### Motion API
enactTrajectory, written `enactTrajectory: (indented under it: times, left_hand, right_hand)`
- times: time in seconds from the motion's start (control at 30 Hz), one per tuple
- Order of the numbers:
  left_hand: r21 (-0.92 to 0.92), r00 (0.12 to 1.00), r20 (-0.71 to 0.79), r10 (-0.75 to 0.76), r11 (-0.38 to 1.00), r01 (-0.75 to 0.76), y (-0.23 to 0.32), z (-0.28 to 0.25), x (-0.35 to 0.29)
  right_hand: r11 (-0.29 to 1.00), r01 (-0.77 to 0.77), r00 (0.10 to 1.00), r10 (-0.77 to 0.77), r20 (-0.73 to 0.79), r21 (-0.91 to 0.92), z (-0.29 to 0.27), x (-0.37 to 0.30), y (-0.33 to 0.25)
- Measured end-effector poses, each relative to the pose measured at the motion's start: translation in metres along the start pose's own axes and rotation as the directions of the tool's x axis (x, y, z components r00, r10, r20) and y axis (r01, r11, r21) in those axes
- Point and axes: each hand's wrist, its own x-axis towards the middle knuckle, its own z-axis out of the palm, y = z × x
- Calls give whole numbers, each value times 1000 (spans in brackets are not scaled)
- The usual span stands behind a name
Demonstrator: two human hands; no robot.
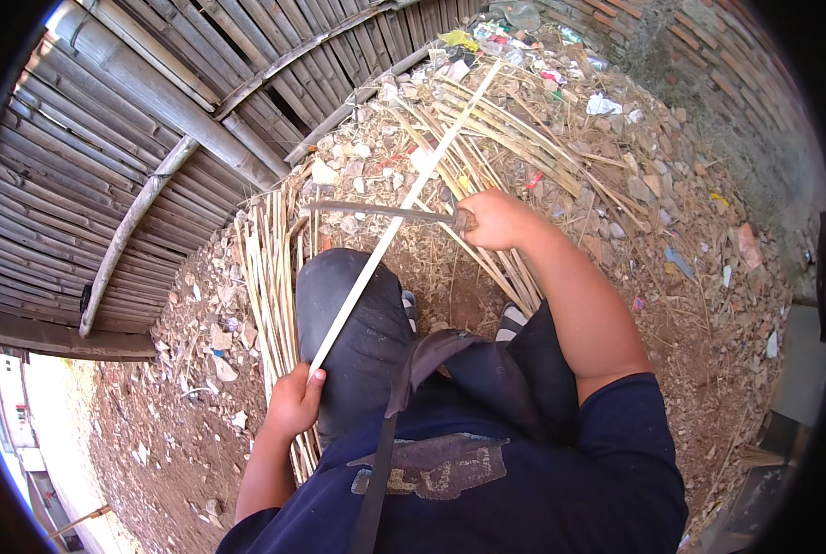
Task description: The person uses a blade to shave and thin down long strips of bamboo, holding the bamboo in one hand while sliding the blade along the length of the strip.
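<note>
My left hand (294,403) is closed round the lower end of a long pale bamboo strip (370,264), beside my left knee. The strip slants up and away to the right, over my thigh. My right hand (496,220) grips the handle of a long, dark-bladed knife (376,210). Its blade points left and crosses the strip, seemingly touching it; the exact contact is too small to tell. A bundle of split bamboo strips (267,277) lies along my left leg, partly hidden by my left hand and arm.
More bamboo strips (496,138) lie loose ahead on stony ground, some reaching back between my feet. A bamboo slat wall (90,185) with poles stands at the left. Scattered litter (524,37) lies at the far end, near a brick wall (708,74) on the right.
</note>
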Motion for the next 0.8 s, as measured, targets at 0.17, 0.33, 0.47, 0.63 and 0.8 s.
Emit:
enactTrajectory:
  times: [0.17,0.33,0.47,0.63,0.8]
  left_hand:
    - [-70,990,129,-58,995,67,-4,-13,4]
    - [-176,989,144,-25,983,51,-16,-7,3]
    - [-116,992,123,-29,992,44,-10,-12,9]
    - [-96,985,168,-48,993,65,-21,-9,7]
    - [-145,976,198,-86,983,116,-12,-16,14]
  right_hand:
    - [999,30,988,-26,-154,24,9,7,7]
    - [994,88,996,-86,34,-63,12,12,-5]
    - [951,-119,980,158,-118,285,10,22,19]
    - [999,19,999,-18,33,-31,14,13,-12]
    - [947,-200,963,238,-130,253,-1,15,24]
